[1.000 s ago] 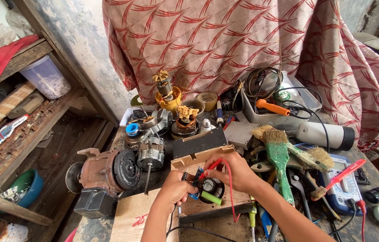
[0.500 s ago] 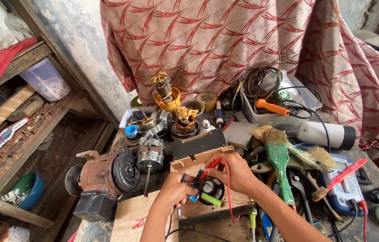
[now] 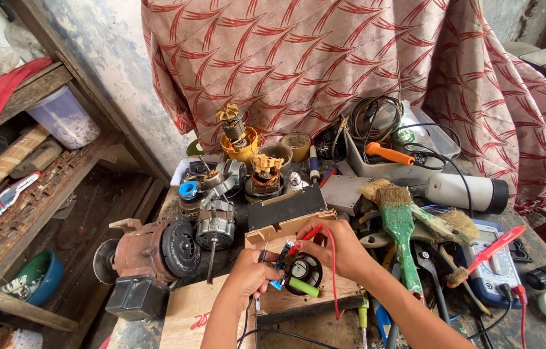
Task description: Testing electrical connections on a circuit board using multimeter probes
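Barely shifted, both hands stay on the small board [image 3: 284,264]: right grip [image 3: 332,249] clenched on red probe [image 3: 304,238], left grip [image 3: 249,274] pinching black probe [image 3: 261,258].

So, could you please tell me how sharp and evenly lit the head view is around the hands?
Head view: soft daylight, no harsh glare; the left hand, right hand and red probe are sharp; the shelves at left sit dimmer; straight edges bow slightly near the frame borders, a wide-lens effect.

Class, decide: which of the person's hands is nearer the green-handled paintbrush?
Right. The right hand sits just left of the green-handled paintbrush; the left hand is farther off, beyond the right hand.
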